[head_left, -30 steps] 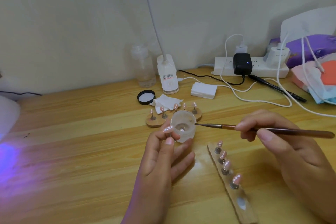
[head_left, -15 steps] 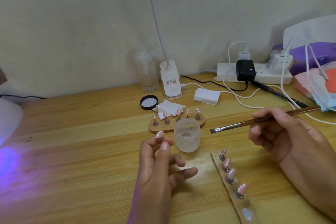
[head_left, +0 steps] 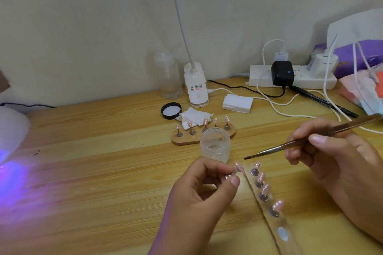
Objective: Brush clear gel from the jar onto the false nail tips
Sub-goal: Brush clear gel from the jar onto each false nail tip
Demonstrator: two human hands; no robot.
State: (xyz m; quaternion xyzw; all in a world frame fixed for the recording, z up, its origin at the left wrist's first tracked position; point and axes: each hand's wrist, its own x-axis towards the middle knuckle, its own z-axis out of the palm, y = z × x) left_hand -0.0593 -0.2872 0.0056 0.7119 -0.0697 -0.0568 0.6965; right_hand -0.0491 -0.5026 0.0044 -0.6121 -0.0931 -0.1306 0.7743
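**Now the brush is close to one little nail**

The false nail tip [head_left: 238, 165] is pink and sits on a tiny metal stand. The left hand [head_left: 199, 192] pinches that stand between thumb and fingers. It holds the stand just beside the top end of the long holder [head_left: 278, 226].

The brush [head_left: 275, 148] is in the right hand [head_left: 331, 157], held like a pen with curled fingers. Its flat tip points at the pinched nail and is near it but not touching. I cannot tell if there is gel on the bristles.

The jar [head_left: 215, 145] stands open on the bench [head_left: 93, 151], just behind the pinched nail. Its black lid [head_left: 171, 111] lies farther back, by some white wipes [head_left: 194, 118]. Four more nail tips [head_left: 260, 178] stand in a row on the long holder. Five more stand on the oval wooden holder [head_left: 186, 141] behind the jar.

What could go wrong?
- **The nail could slip.** It is small and held only by a pinch, so a hard push of the brush could twist it or pop it out.
- **The gel could spill over.** Too much gel could run over the edge onto the fingers.
- **The jar could tip.** It is open and very near both hands, so a bump could knock it over.
- **The gel could go hard.** A purple light [head_left: 8, 163] shines on the bench at the far left, and I think it might harden gel left open.
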